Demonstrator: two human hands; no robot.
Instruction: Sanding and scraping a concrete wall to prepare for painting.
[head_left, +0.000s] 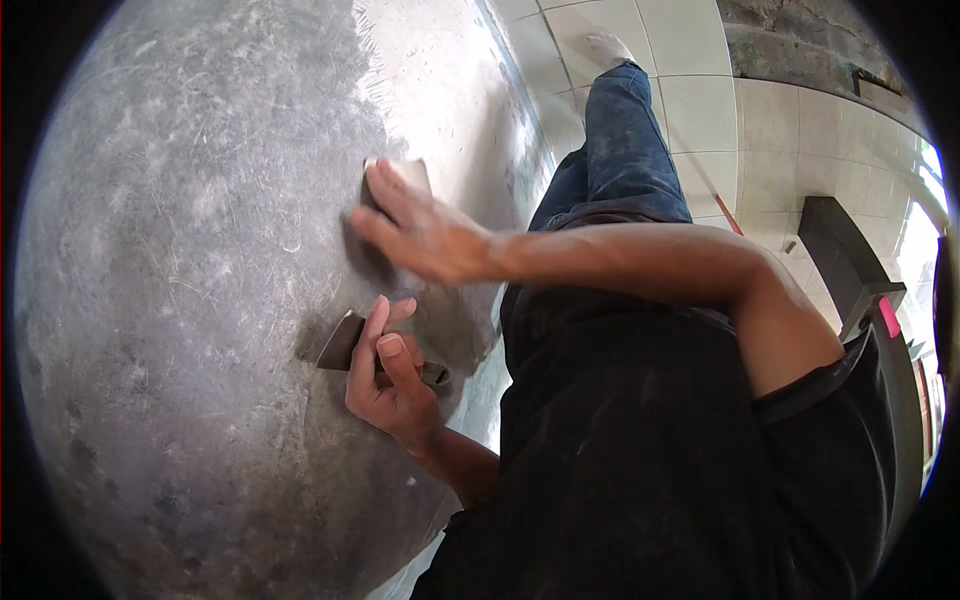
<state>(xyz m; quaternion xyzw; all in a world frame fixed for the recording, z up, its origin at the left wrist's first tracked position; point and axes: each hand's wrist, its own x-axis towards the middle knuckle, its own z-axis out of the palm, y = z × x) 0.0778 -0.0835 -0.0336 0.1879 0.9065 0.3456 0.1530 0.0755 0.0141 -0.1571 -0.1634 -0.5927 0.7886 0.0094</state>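
My right hand (427, 236) is blurred, its back up and fingers over a thin rectangular plate (417, 177) against a large scuffed grey surface (187, 225). Whether the plate is a spreader or a sheet of abrasive I cannot tell. Its upper edge catches the light, and its lower part is dark. Just below, my left hand (394, 375) grips a putty knife (341, 345). The wide dark blade points left, near the surface, and the hollow handle end (437, 373) pokes out on the right. Fine scratches and cloudy marks cover the grey area.
A bright white patch (431, 75) with a jagged grey border runs along the surface's upper right. Beyond its edge lie pale floor tiles (694, 112) and my bare foot (609, 46). A dark bar-like frame (836, 240) stands at right, with a pink piece (889, 316) nearby.
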